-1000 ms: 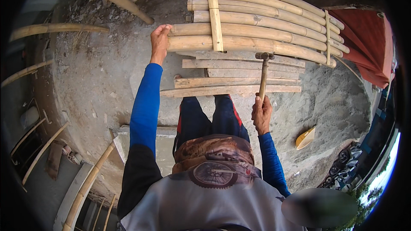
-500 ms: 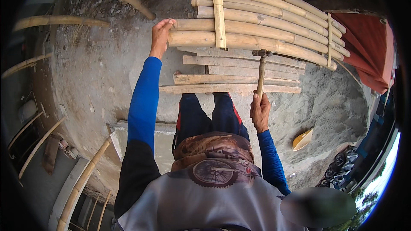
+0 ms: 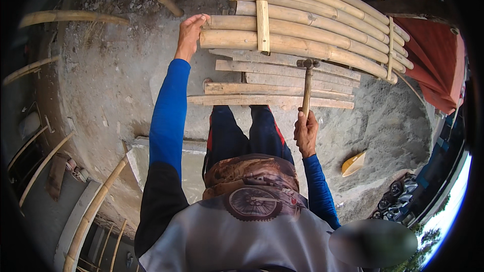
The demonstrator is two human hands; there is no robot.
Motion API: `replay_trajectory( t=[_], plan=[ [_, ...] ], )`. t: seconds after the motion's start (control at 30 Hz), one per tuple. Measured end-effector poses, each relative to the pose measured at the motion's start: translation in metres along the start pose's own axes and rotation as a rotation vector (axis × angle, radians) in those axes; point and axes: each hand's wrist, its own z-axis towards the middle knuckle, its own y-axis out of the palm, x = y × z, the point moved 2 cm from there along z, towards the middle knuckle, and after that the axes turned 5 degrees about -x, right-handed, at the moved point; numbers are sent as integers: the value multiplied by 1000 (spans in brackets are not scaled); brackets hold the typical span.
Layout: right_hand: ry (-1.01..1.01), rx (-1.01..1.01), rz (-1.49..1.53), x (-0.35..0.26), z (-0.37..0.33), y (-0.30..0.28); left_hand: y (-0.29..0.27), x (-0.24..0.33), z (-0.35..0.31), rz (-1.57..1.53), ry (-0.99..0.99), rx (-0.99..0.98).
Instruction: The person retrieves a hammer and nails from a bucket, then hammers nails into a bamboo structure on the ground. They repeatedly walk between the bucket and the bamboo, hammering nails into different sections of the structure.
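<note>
Shifting up the frame, the bamboo panel [image 3: 315, 20] meets the half-open left hand [image 3: 190, 32]; the right hand [image 3: 306, 133] grips an apparently idle hammer [image 3: 308, 85].

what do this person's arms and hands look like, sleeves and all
The left hand and right hand are ungloved. The left sleeve is long, close-fitting and bright blue, turning black above the elbow. The right sleeve is also snug and blue, reaching the wrist.
</note>
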Motion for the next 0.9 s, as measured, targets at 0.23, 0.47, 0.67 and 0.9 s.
replay_trajectory(
  t=[0.23,0.47,0.67,0.9],
  plan=[
    [-20,-9,-9,2,2,2,4,0,8,171,18,-77],
    [-1,1,0,2,1,2,5,4,15,299,-32,-116],
    [9,14,-10,1,-2,1,11,21,23,564,-36,-167],
    [4,23,-27,3,-6,0,29,8,32,614,-26,-165]
  ],
)
